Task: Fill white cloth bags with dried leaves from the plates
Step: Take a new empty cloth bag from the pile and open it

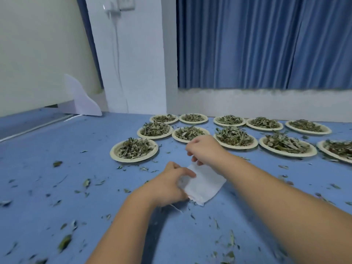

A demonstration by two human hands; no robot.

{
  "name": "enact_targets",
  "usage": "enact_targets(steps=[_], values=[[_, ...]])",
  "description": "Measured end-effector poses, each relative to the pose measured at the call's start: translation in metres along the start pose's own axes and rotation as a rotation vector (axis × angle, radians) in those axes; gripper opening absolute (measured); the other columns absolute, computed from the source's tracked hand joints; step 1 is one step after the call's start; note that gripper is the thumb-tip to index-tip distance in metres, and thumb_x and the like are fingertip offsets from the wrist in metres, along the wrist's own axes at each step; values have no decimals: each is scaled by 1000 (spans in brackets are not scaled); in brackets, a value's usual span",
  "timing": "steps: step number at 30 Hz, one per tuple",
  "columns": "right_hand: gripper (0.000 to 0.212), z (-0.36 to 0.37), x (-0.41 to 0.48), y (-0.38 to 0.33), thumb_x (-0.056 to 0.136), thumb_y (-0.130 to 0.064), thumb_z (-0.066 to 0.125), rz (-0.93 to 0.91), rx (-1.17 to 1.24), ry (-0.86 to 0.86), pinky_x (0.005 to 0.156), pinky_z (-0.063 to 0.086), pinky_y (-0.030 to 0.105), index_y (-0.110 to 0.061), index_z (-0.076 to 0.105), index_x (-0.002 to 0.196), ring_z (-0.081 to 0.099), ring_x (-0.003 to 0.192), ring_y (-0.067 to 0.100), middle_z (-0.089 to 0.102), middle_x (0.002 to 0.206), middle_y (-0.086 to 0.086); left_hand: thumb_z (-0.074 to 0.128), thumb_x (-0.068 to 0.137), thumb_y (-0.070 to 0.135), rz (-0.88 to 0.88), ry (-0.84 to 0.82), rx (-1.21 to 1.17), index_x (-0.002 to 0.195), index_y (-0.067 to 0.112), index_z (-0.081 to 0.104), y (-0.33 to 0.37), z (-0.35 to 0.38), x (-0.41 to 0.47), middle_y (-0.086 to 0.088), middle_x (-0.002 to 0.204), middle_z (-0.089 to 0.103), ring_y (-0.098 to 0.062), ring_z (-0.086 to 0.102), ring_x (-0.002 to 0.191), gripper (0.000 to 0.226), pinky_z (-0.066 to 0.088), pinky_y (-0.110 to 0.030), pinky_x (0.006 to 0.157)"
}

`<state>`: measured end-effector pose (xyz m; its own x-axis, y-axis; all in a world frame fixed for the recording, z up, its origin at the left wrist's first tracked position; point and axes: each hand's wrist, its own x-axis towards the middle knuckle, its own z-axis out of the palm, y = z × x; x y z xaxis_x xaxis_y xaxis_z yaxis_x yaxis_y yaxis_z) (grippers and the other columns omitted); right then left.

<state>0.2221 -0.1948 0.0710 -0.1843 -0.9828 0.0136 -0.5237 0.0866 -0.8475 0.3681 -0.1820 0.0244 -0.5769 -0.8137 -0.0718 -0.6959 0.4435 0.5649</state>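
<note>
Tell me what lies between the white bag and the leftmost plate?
The left hand holding the bag, then blue surface with scattered leaf bits, in the head view.

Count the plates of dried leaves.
11 plates: five in the back row, five in the middle row, the rightmost cropped, one nearer at left. More may lie beyond the right edge.

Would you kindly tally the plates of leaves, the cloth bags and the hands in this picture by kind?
Plates of dried leaves: 11
White cloth bag: 1
Hands, left hand and right hand, both pinching the bag: 2
Total: 14
</note>
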Motion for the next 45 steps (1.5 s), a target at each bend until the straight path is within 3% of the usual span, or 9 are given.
enact_targets(steps=[6,10,12,16,21,24,32,40,45], values=[[26,68,45,-40,93,-10,49,81,-102,-184,60,49,31,4,56,72,58,66,28,68,86,23,75,81,28,-3,109,14,114,31,67,-23,-8,-2,4,115,35,-15,46,99,34,41,-27,84],[23,93,76,-44,96,-13,45,170,-111,-210,68,50,32,5,57,88,55,66,26,64,80,17,72,79,20,-5,65,-21,87,29,69,-31,-10,-2,1,100,48,-12,53,78,13,42,-25,65],[27,103,88,-45,96,-12,42,219,-128,-220,69,50,30,8,55,109,50,56,22,59,70,14,70,78,15,3,77,-15,67,22,50,-32,-11,-1,2,85,45,-6,42,60,23,32,-21,52],[37,123,107,-41,93,-10,52,269,-112,-155,66,55,31,5,51,126,54,53,22,61,66,15,65,81,21,-8,60,-16,82,25,49,-31,-12,1,-5,103,45,-16,44,71,16,39,-29,64],[21,130,118,-35,88,-4,55,274,-41,-82,72,57,31,7,60,105,54,52,22,60,59,12,66,80,23,-34,67,-21,81,26,46,-33,-13,2,-3,104,44,-19,48,78,20,46,-35,74],[5,120,115,-33,86,-6,57,260,49,-66,63,49,24,-3,54,85,48,48,17,52,48,6,73,80,28,-28,91,-21,75,31,49,-35,-11,2,6,96,39,-10,48,79,24,42,-29,73],[25,59,81,-13,86,-13,64,149,262,75,44,41,24,-4,52,66,46,41,18,50,50,8,73,81,44,-87,166,-31,91,32,70,-29,-7,2,9,100,47,-7,54,87,16,44,-26,75],[8,-53,14,36,77,-4,63,163,361,119,39,40,19,-2,59,70,46,39,14,50,48,5,61,90,48,-132,238,47,85,34,70,-14,1,-2,9,105,40,-4,53,86,17,45,-32,84],[15,-115,-38,83,77,-4,62,208,309,123,37,35,20,-4,59,63,44,38,14,49,49,7,62,90,44,-145,385,-6,68,43,60,3,6,0,6,113,44,-1,49,85,22,35,-30,79]])
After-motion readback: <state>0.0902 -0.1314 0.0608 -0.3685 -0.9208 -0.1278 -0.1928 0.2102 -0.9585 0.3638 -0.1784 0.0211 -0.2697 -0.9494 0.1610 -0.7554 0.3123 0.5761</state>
